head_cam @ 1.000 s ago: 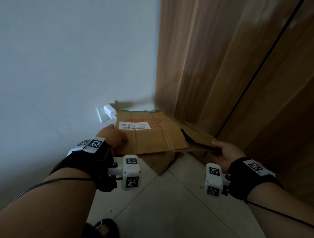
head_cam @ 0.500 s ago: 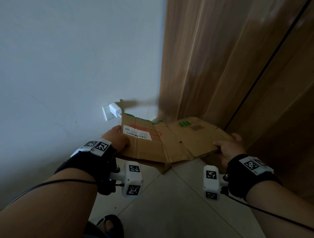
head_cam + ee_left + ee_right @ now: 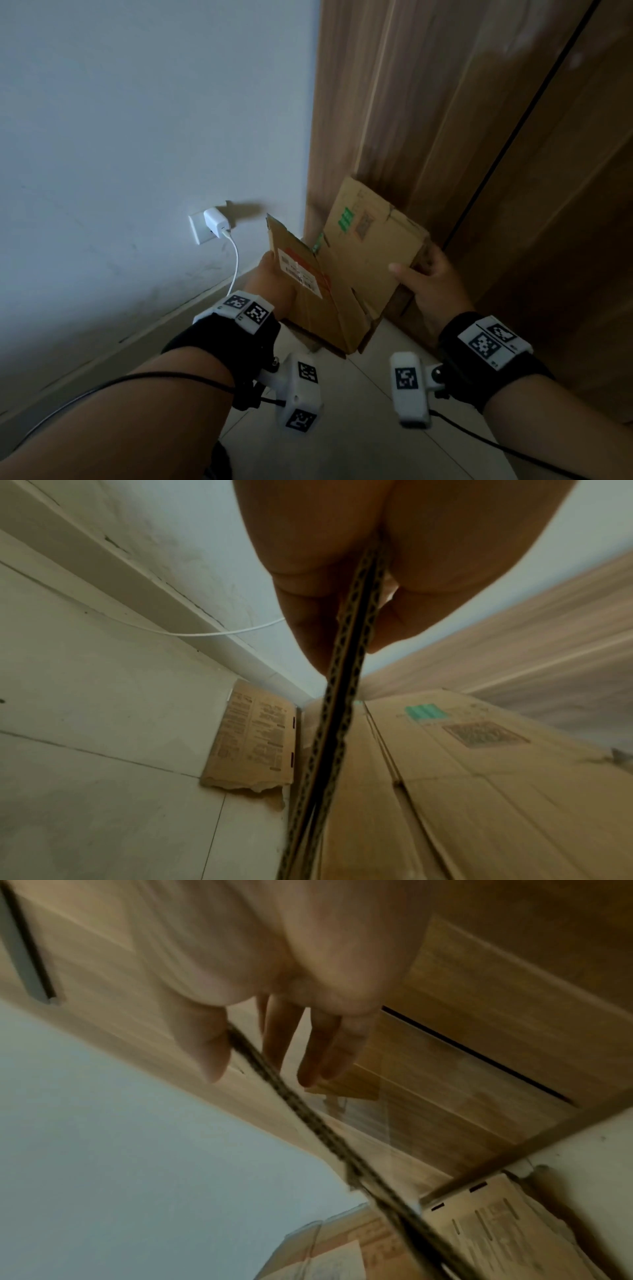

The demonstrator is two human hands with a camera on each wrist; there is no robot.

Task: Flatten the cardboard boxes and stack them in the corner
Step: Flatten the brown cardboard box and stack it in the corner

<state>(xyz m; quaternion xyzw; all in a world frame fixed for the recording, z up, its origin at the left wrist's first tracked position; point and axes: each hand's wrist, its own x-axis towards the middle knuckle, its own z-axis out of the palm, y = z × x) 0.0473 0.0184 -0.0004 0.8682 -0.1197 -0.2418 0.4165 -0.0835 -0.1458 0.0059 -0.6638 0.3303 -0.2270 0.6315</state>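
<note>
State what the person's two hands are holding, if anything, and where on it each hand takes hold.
Both hold one flattened cardboard box: the left hand pinches its left edge beside the shipping label, the right hand grips its right edge.

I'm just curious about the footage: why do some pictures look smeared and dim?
Head view: dim, with the charger casting a wall shadow. Right wrist view: motion-smeared around the right hand. Left wrist view: the flattened cardboard box is soft, its edge sharper.

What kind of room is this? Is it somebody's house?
Probably a corner of a home: a white wall with a charger plugged into a socket, wood-panelled doors, and a tiled floor.
</note>
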